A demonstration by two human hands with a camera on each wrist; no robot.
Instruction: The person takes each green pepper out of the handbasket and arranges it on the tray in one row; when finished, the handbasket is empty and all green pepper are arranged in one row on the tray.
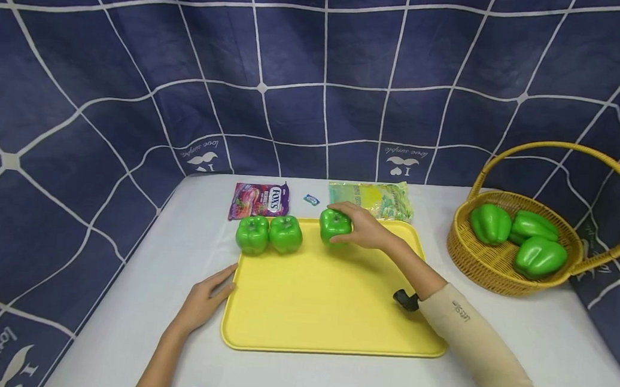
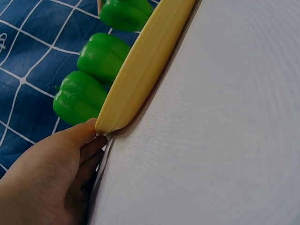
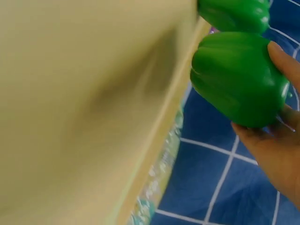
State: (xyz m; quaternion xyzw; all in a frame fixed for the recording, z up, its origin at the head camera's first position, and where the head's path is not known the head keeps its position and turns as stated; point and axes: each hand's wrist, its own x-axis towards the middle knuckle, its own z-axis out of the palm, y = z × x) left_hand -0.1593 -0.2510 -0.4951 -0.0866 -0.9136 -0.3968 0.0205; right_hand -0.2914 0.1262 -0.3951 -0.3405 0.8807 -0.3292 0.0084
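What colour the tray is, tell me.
Plain yellow; the tray shows best in the head view.

My R sleeve (image 1: 485,349) beige w/ dark print. Peppers (image 1: 285,235) green, tray (image 1: 323,314) yellow. Basket (image 1: 475,262), far R, golden-tan. Backdrop (image 1: 298,55) navy w/ white grid; tabletop (image 1: 178,226) white. Far-L pkt (image 1: 255,200) purple w/ white print.

Your pepper (image 1: 332,224) looks like glossy plastic, your tray (image 1: 324,302) smooth plastic, the basket (image 1: 474,268) rough wicker, the backdrop (image 1: 357,53) matt cloth.
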